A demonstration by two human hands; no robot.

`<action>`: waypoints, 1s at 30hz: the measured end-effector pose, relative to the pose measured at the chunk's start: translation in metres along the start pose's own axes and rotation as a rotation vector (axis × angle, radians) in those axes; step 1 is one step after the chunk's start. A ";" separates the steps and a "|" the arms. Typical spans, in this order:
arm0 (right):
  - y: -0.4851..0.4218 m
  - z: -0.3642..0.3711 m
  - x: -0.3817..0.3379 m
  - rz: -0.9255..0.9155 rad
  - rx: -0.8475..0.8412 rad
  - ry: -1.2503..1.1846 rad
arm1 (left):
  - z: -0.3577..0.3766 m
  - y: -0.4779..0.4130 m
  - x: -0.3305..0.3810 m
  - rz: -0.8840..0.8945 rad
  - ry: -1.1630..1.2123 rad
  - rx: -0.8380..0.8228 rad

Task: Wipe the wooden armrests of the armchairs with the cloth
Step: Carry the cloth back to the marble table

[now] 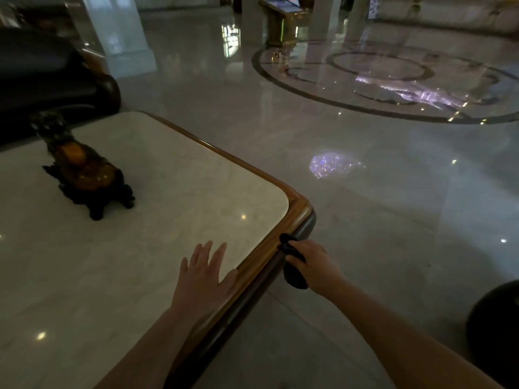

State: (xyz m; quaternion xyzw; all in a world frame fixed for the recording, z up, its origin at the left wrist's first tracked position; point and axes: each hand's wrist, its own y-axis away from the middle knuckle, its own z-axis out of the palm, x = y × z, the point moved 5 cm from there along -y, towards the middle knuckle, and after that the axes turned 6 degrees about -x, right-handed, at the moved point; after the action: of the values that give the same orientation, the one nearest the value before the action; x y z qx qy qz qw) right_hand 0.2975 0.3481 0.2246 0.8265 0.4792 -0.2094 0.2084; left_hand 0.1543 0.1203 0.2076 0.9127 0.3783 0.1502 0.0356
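My right hand (pixel 314 263) grips a dark cloth (pixel 293 265) and presses it against the wooden side edge of a marble-topped table (pixel 297 211), just below its rounded corner. My left hand (pixel 205 273) lies flat on the marble top near that edge, fingers spread, holding nothing. A dark armchair (pixel 42 80) with a curved wooden armrest (pixel 112 91) stands at the far left, well away from both hands.
A dark carved ornament with an amber body (pixel 84 175) stands on the table's left part. Polished marble floor (pixel 365 220) stretches to the right and ahead. A dark rounded object (pixel 494 329) sits at the lower right. White pillars (pixel 120 35) and a gold stand (pixel 283 23) are far off.
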 end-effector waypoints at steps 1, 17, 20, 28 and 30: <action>-0.013 0.001 0.001 -0.015 -0.012 -0.008 | 0.000 -0.007 -0.004 -0.021 0.007 -0.001; -0.168 0.120 -0.001 -0.142 -0.312 0.008 | 0.056 -0.078 -0.108 -0.221 0.035 -0.063; -0.192 0.156 -0.009 -0.110 -0.332 0.010 | 0.075 -0.095 -0.140 -0.233 0.011 -0.092; -0.260 0.275 -0.023 -0.118 -0.386 0.121 | 0.144 -0.140 -0.220 -0.254 0.000 -0.176; -0.276 0.306 -0.020 -0.140 -0.383 0.162 | 0.168 -0.149 -0.237 -0.269 0.011 -0.190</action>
State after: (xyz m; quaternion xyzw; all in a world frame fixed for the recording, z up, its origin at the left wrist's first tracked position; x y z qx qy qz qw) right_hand 0.0012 0.2925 -0.0565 0.7505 0.5818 -0.0613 0.3073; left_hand -0.0550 0.0684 -0.0379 0.8455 0.4814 0.1842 0.1393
